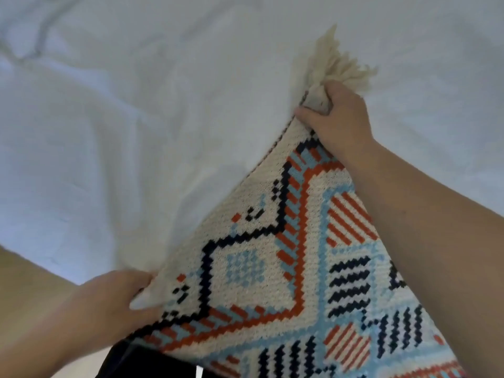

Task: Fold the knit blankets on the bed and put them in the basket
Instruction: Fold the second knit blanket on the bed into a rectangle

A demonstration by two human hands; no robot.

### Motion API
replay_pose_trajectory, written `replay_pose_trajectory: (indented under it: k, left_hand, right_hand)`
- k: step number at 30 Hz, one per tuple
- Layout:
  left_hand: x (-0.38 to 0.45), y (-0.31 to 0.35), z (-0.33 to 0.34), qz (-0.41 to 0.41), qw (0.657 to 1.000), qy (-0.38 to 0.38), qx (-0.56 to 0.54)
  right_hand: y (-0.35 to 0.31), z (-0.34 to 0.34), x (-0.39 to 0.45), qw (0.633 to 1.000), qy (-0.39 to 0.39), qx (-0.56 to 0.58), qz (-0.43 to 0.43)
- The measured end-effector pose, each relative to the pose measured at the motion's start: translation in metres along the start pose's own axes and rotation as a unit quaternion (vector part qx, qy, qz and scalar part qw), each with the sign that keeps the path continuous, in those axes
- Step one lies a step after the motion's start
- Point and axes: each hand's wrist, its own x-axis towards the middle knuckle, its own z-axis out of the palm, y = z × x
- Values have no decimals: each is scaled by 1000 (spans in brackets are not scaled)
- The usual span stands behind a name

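A cream knit blanket [275, 257] with orange, light blue and navy geometric patterns fills the lower right of the head view, stretched over the white bed. My right hand [335, 118] is closed on one corner of it, far and to the right, where a cream tassel [335, 61] sticks out past the fingers. My left hand [122, 296] grips the blanket's near left edge, thumb on top. The blanket is taut between the two hands. No basket is in view.
The white bed sheet [136, 118] with soft wrinkles covers the rest of the frame. Something dark [147, 361] shows at the bottom edge under the blanket.
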Motion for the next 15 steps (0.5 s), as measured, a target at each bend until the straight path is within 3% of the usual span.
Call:
replay_pose_trajectory:
  k: [3,5,7,10,15]
  left_hand:
    - [11,54,-30,-8,992,122,22]
    - [28,74,-39,26,986,161,-34]
    - [48,87,-44,41,980,146,-126]
    - [72,88,-37,44,967,153,-196]
    - [63,63,-15,16,947,121,-299]
  right_hand:
    - [-5,11,-12,990,104,-91,34]
    - [-13,29,-43,984,114,-118,67]
    - [-21,57,-93,992,76,-99,10]
    - [-25,99,-162,983,7,-89,-162]
    - [-26,102,-165,949,-90,-127,-275]
